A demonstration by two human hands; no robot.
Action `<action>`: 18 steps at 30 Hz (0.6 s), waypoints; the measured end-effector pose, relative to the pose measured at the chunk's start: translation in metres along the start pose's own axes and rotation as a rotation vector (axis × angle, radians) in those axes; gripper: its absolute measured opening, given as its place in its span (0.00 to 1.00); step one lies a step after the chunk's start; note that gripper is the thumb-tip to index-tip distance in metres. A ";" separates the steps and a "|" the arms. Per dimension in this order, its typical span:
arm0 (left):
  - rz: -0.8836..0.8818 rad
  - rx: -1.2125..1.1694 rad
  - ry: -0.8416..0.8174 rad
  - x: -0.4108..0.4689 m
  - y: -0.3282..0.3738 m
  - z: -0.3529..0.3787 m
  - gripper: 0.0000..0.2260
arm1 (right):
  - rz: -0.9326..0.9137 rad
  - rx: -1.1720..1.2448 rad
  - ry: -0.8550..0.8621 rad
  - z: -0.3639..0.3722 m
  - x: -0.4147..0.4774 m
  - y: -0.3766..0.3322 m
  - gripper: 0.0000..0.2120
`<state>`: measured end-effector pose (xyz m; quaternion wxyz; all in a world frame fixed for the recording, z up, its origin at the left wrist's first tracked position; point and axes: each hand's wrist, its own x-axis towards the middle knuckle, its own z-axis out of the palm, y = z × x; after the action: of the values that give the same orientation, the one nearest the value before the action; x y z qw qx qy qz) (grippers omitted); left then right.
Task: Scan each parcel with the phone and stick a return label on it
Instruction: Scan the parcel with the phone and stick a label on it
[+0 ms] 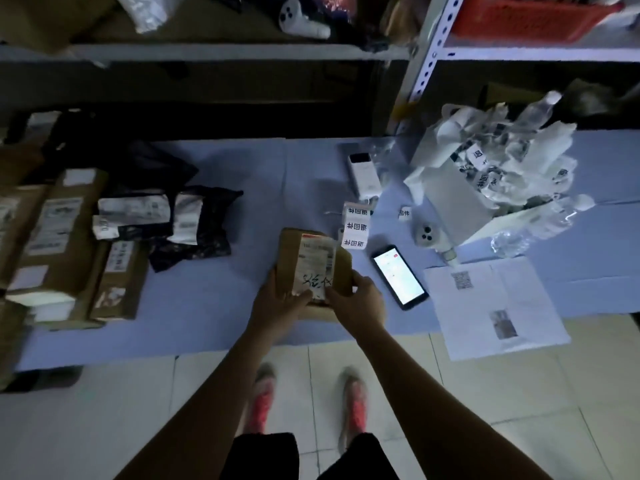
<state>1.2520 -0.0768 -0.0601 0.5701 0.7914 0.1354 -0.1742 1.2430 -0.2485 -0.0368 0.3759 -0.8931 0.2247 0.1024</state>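
Cardboard parcel (313, 268) sits gripped at its near edge, left hand (277, 303) and right hand (358, 299) curled round its corners. Positioning for scanning, I judge; next the right hand must release toward the lit phone (400, 277) just beside its fingers, return labels (356, 225) beyond

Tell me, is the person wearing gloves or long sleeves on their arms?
No gloves and no sleeves. The left hand and right hand are bare, and so are the arms as far as the picture shows. I can see no watch, ring or bracelet. Lower down are dark shorts and pink-red shoes.
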 end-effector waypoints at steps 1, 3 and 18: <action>-0.016 -0.013 0.042 -0.003 0.001 0.006 0.35 | -0.031 0.028 -0.036 -0.006 0.006 0.005 0.20; -0.010 -0.011 0.128 -0.006 0.003 0.015 0.42 | -0.050 0.108 -0.059 -0.021 0.023 0.014 0.26; -0.155 0.136 0.390 -0.035 0.023 0.052 0.48 | -0.037 -0.620 -0.134 -0.055 0.135 0.084 0.39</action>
<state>1.2234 -0.1334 -0.0405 0.4632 0.8341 0.2913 -0.0700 1.3222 -0.3839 -0.0985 0.1016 -0.9604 0.1410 0.2178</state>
